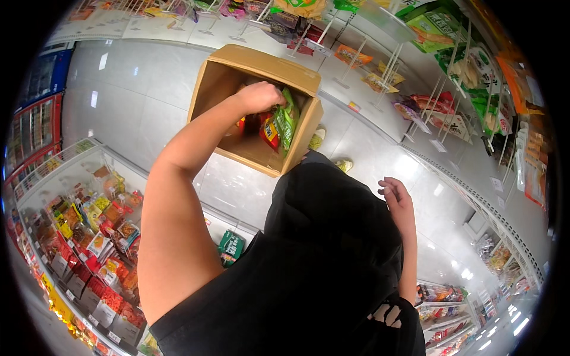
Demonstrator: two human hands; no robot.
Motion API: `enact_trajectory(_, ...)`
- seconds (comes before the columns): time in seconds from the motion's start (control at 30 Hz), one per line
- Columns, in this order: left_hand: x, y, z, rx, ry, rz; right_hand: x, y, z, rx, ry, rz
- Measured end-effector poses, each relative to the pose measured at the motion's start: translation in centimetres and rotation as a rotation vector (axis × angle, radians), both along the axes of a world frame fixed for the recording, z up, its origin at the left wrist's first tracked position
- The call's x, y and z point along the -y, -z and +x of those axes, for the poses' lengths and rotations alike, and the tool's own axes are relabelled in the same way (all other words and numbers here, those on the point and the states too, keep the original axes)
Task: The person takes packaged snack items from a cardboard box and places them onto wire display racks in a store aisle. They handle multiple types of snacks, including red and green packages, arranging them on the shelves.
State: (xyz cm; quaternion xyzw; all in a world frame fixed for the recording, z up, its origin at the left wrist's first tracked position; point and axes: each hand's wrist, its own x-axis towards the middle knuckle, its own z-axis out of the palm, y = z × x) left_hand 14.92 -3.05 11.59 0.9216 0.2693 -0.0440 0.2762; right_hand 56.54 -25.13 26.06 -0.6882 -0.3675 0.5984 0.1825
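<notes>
A cardboard box [260, 64] stands with its top uncovered on the floor before me. My left hand [262, 97] reaches inside, its fingers closed at the upper edge of a green plastic snack bag [286, 122]. Beside that bag, against the box's right side, leans a red and yellow snack packet [270, 133]. More red packaging lies under my wrist, partly hidden by my arm. My right hand [397, 196] hangs at my right side, away from the box, with loosely bent fingers apart and nothing in them.
Peg-hook shelving [356, 58] with hanging snack bags curves along the top and right. At the left stands a display bin [89, 213] full of packaged snacks. Glass-door coolers [33, 124] line the far left. Grey floor tiles [129, 98] surround the box; my shoes [317, 138] are beside it.
</notes>
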Motion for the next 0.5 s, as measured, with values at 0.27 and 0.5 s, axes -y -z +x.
enact_trajectory(0.27, 0.1, -6.0, -1.0, 0.179, -0.085, 0.018, -0.2, 0.0, 0.0, -0.013, 0.013, 0.012)
enact_trajectory(0.5, 1.9, -12.9, -2.2, 0.333, -0.323, 0.133, -1.0, -0.1, -0.2, -0.048, -0.009, 0.039)
